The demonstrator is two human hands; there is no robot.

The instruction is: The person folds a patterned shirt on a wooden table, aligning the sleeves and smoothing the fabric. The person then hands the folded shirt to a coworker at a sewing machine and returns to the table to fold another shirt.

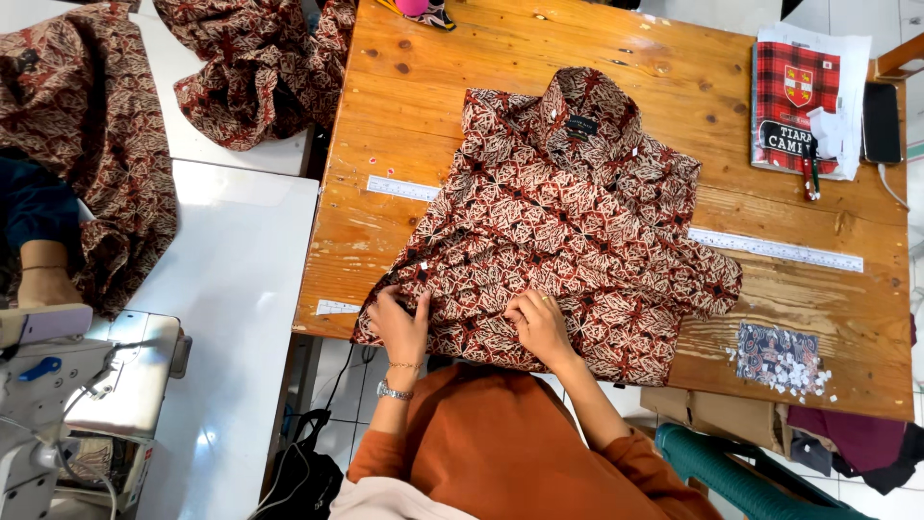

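A red and cream patterned shirt lies folded on the wooden table, collar toward the far side. My left hand pinches the shirt's near left corner at the table's edge. A little to the right, my right hand presses down on the near hem, fingers bent on the cloth. Both sleeves are orange, and a watch and bracelet sit on the left wrist.
A long ruler is fixed across the table, partly under the shirt. A red plaid book and a dark phone lie at the far right. More patterned cloth is heaped at left by a sewing machine.
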